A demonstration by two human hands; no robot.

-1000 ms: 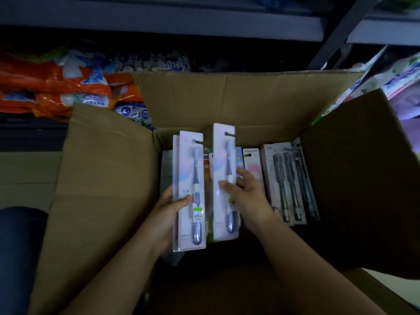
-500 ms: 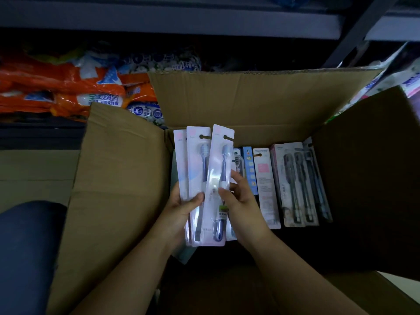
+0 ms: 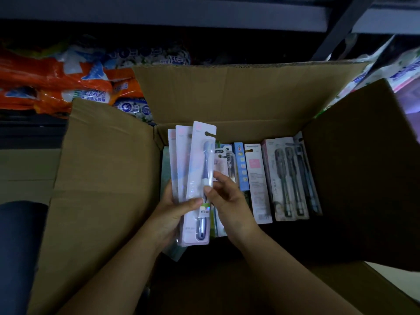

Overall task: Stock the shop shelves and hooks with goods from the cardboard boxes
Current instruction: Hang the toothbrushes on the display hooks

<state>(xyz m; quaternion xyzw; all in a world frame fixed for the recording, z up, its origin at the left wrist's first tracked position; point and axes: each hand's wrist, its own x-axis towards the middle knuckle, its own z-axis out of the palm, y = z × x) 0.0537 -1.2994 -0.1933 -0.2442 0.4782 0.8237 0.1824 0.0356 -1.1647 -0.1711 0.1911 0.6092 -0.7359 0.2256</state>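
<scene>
An open cardboard box (image 3: 109, 178) stands in front of me, with toothbrush packs standing in a row inside. My left hand (image 3: 175, 212) holds a fanned stack of three pale pink toothbrush packs (image 3: 197, 169) above the box's left side, thumb across the front pack. My right hand (image 3: 229, 205) touches the right edge of the front pack with fingertips and thumb. To the right stand a light blue pack (image 3: 241, 164), a white and pink pack (image 3: 256, 178) and a pack of dark toothbrushes (image 3: 288, 178).
Orange and blue bagged goods (image 3: 56, 85) lie on a low shelf behind the box at the left. A grey shelf edge (image 3: 159, 12) runs across the top. White and purple packs (image 3: 404, 71) sit at the far right. My dark trouser knee (image 3: 18, 246) is at the lower left.
The pack that my right hand carried has slid over onto the left hand's stack. The two hands have come together and the stack now sits fanned under my left thumb.
</scene>
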